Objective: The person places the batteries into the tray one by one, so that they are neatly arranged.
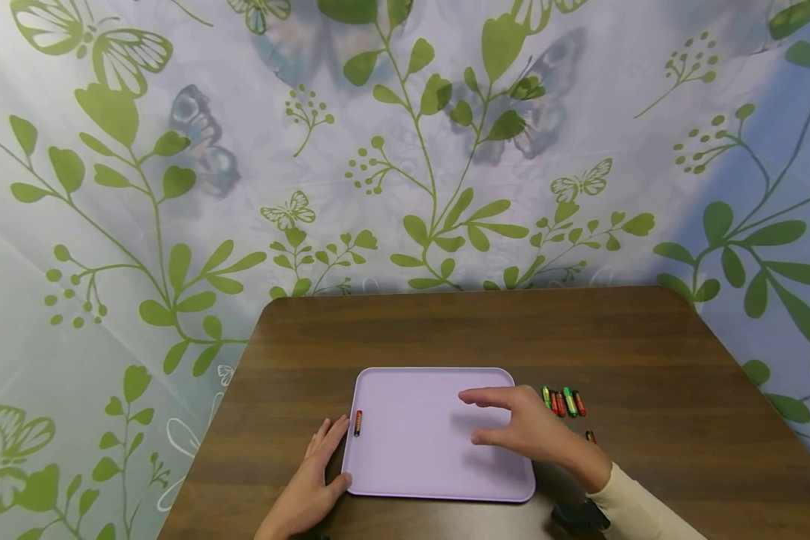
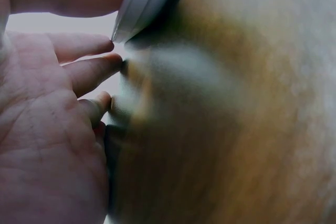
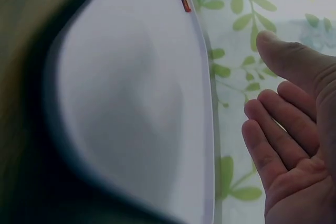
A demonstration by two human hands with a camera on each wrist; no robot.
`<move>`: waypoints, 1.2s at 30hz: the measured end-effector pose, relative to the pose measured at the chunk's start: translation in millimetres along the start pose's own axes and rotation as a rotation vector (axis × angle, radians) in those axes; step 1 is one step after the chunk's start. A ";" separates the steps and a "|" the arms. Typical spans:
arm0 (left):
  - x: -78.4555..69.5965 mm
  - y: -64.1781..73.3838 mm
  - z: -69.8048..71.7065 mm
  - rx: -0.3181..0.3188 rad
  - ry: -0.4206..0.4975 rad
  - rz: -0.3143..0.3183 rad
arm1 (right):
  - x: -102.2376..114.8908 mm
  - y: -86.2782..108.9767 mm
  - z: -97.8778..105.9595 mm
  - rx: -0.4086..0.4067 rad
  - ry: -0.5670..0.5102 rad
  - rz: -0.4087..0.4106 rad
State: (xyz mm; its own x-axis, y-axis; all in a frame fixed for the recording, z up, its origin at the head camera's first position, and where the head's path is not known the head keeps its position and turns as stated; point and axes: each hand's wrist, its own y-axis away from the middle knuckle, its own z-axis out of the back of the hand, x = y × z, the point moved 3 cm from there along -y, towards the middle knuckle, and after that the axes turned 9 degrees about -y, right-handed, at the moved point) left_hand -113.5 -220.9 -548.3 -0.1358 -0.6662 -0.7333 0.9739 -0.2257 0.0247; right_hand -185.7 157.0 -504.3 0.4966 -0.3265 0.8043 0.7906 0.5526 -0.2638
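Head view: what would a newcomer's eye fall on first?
Probably the pale purple tray on the wooden table, with a single battery lying inside its left edge. The right hand hovers above the tray's right side, while the left hand touches its left edge. Behind the table, a backdrop of green leaves and butterflies fills the upper view.

The head view is bright and fairly sharp, a soft shadow falling on the tray (image 1: 412,450) beneath the fingers of the right hand (image 1: 528,424). The left wrist view is dim, the table (image 2: 210,140) blurred and glaring beyond the fingertips of the left hand (image 2: 47,119). The right wrist's shows bright cloth (image 3: 236,142) behind the fingers, the tray's farther rim defocused.
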 end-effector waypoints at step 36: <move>-2.6 1.4 -0.7 0.015 0.002 0.018 | -35.3 123.3 94.4 -0.071 0.080 -0.137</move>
State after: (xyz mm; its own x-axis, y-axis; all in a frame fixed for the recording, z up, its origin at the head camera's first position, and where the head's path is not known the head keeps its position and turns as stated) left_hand -111.7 -219.0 -546.8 -0.1177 -0.6691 -0.7338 0.9734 -0.2242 0.0483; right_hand -139.6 309.0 -514.9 0.4069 -0.4569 0.7910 0.8749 0.4441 -0.1935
